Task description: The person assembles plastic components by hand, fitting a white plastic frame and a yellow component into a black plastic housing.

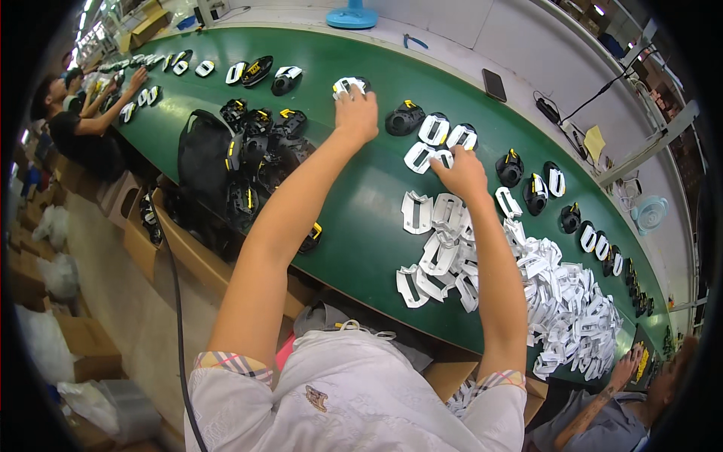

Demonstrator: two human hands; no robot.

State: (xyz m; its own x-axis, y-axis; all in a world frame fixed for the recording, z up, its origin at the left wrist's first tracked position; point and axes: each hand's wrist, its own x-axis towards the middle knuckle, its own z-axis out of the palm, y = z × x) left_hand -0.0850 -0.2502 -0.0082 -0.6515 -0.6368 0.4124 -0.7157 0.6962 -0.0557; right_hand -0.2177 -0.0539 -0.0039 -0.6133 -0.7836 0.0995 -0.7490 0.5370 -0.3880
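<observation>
My left hand (355, 113) reaches far over the green bench, its fingers closed over a white plastic frame (347, 85) seated on a black shell. My right hand (461, 173) has its fingers bent around another white frame (443, 159) and partly hides it. Right beside it lies a loose white frame (419, 158). Just beyond are two black shells with white frames on them, one of them a white-topped shell (434, 129). Between my hands stands a bare black shell (405, 118) with a yellow tab.
A big heap of white frames (561, 309) covers the bench at right. Black shells (263, 143) pile up beside my left forearm. More parts line the green bench (361, 226) both ways. A phone (494, 84) and pliers (415, 41) lie along the back. Co-workers sit left and right.
</observation>
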